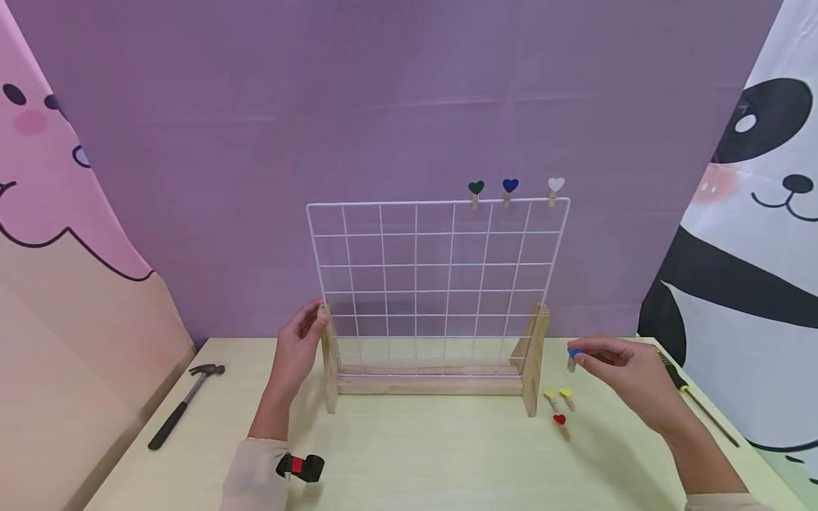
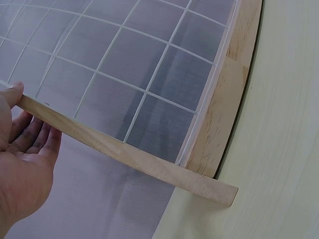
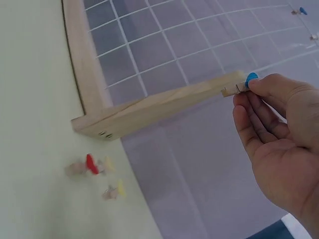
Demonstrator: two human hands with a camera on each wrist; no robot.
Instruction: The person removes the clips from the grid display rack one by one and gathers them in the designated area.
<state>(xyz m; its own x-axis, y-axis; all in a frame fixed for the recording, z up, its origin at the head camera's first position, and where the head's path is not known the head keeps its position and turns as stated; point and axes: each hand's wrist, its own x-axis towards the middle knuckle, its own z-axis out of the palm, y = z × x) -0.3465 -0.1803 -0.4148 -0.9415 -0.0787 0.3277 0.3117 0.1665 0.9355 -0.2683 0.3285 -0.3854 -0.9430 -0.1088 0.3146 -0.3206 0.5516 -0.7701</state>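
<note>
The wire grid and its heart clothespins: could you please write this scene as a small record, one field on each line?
wire grid: white, standing in a wooden stand
clipped on top, left to right: green heart clothespin, dark-blue heart clothespin, white heart clothespin
left hand: grips the stand's left upright
right hand: pinches a bright-blue heart clothespin, right of the stand
loose on table: two yellow heart clothespins, one red heart clothespin
table's left side: claw hammer
table's right side: screwdriver
</note>
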